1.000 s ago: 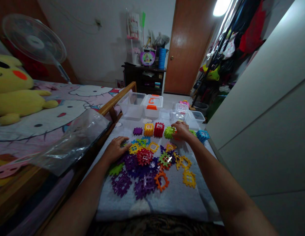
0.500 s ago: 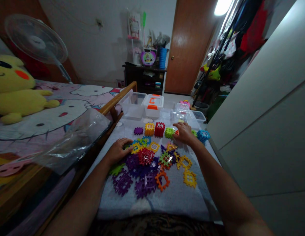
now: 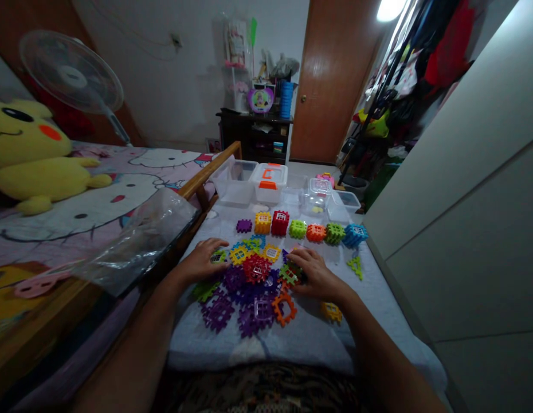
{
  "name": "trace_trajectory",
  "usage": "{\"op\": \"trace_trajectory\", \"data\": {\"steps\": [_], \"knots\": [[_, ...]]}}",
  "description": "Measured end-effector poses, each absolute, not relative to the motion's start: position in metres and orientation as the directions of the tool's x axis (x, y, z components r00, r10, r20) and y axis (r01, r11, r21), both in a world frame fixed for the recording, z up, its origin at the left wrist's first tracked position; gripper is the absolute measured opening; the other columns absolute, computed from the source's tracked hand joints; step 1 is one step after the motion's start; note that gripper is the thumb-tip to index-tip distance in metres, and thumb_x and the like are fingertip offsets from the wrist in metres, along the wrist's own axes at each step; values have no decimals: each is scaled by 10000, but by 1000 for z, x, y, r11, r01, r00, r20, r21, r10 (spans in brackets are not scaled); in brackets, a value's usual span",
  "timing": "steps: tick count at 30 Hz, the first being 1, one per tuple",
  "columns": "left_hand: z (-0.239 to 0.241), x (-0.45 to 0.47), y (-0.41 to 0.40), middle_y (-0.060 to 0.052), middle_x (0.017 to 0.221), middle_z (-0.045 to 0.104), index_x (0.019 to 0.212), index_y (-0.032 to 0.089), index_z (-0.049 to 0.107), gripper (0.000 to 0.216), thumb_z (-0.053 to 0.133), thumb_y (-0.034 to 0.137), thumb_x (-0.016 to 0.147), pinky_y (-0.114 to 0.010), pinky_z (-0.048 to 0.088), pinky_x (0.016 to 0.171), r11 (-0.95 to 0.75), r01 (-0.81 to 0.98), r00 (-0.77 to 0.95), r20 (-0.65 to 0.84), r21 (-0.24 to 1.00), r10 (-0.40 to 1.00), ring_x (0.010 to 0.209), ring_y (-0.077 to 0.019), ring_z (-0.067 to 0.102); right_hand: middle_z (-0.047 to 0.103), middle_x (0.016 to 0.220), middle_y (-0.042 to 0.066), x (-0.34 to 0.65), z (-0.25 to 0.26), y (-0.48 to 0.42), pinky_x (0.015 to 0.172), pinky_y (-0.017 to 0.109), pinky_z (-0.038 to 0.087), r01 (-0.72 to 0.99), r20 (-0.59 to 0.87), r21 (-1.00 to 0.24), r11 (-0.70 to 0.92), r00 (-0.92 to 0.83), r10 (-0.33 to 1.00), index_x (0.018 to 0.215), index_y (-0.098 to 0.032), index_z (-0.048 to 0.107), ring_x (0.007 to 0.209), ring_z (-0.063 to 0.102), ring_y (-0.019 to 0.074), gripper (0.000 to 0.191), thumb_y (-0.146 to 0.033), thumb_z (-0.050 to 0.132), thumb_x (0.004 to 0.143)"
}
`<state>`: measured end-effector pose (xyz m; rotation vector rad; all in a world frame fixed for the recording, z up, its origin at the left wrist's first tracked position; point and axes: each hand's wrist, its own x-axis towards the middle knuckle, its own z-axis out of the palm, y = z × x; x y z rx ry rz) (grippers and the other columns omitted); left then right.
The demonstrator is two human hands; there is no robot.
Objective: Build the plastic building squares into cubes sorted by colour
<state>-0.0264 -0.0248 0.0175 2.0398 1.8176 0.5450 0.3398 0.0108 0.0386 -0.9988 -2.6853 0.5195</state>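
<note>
My left hand (image 3: 202,263) rests at the left edge of a pile of toothed plastic building pieces, thumb and fingers apart around a green window piece (image 3: 218,256). My right hand (image 3: 316,274) reaches over the pile's right side, fingers spread above a green piece (image 3: 287,274); its fingertips partly cover nearby pieces. Between the hands lie a red window piece (image 3: 257,268) and yellow window pieces (image 3: 239,254). Purple pieces (image 3: 218,312) and an orange frame piece (image 3: 284,310) lie nearer me. A yellow piece (image 3: 332,312) is partly hidden by my right forearm.
Sorted stacks stand in a row behind the pile, among them a red stack (image 3: 280,223) and a blue stack (image 3: 355,235). Clear plastic boxes (image 3: 235,183) line the far end. A green triangular piece (image 3: 355,267) lies right. A wooden bed rail (image 3: 212,171) borders the left side.
My right hand has come back from the row of stacks to the pile, uncovering the orange and green stacks. My left hand has shifted slightly, its thumb and fingers wider apart.
</note>
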Motion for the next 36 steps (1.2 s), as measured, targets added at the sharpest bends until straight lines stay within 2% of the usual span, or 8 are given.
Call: {"op": "trace_trajectory", "data": {"steps": [7, 12, 14, 19, 23, 29, 33, 36], "knots": [[18, -34, -39, -116, 1280, 604, 1211, 224, 632, 698, 742, 541, 598, -459, 379, 1064, -76, 851, 114, -41, 519, 993, 1219, -349, 524, 560, 1188, 102, 336, 33, 9, 962, 434, 421, 664, 102, -385, 641, -659, 745, 1144, -226, 580, 1110, 495, 303, 515, -437, 763, 711], [12, -33, -35, -117, 1246, 614, 1190, 210, 634, 646, 708, 567, 656, -451, 398, 1056, -81, 834, 94, 3, 545, 996, 1189, -327, 554, 517, 1273, 125, 339, 32, 7, 982, 475, 392, 680, 118, -390, 621, -632, 766, 1267, -229, 523, 1151, 470, 336, 698, -442, 794, 659], [9, -33, -34, -127, 1240, 617, 1180, 208, 636, 632, 694, 591, 680, -455, 419, 1041, -74, 811, 75, 23, 580, 997, 1174, -327, 570, 478, 1338, 138, 339, 34, 7, 1021, 483, 357, 666, 111, -397, 631, -648, 754, 1320, -226, 500, 1203, 436, 340, 733, -429, 787, 676], [4, -36, -36, -149, 1283, 608, 1229, 168, 596, 701, 697, 604, 690, -468, 433, 1047, -2, 659, 3, 0, 752, 1000, 1189, -316, 582, 513, 1297, 118, 333, 39, 8, 1031, 454, 344, 655, 47, -359, 665, -699, 714, 1182, -223, 607, 1207, 427, 320, 510, -397, 766, 729], [-2, -41, -38, -161, 1348, 576, 1282, 170, 555, 745, 738, 556, 672, -478, 390, 1096, 34, 557, -7, -36, 830, 999, 1255, -312, 540, 526, 1260, 112, 333, 42, 8, 995, 435, 382, 654, 74, -369, 660, -688, 722, 1162, -227, 599, 1166, 450, 308, 492, -403, 766, 734], [-8, -39, -38, -139, 1313, 569, 1275, 193, 553, 685, 735, 490, 685, -478, 400, 1089, -22, 570, -7, 31, 821, 999, 1238, -305, 547, 532, 1199, 113, 360, 57, 18, 983, 433, 396, 698, 130, -369, 614, -615, 778, 1270, -231, 547, 1137, 475, 294, 524, -381, 694, 790], [-8, -36, -39, -92, 1218, 582, 1241, 214, 575, 640, 723, 503, 689, -445, 440, 1051, -48, 636, -65, 116, 770, 991, 1190, -289, 571, 550, 1186, 115, 392, 74, 43, 970, 433, 398, 801, 147, -267, 536, -516, 844, 1228, -239, 593, 1126, 491, 301, 469, -357, 674, 781], [-7, -36, -38, -79, 1162, 584, 1208, 207, 597, 609, 703, 519, 696, -422, 462, 1016, -50, 700, -115, 181, 712, 977, 1128, -282, 588, 562, 1197, 137, 413, 86, 70, 928, 436, 410, 908, 178, -160, 387, -359, 916, 1205, -212, 616, 1105, 505, 321, 467, -326, 676, 757]]}}
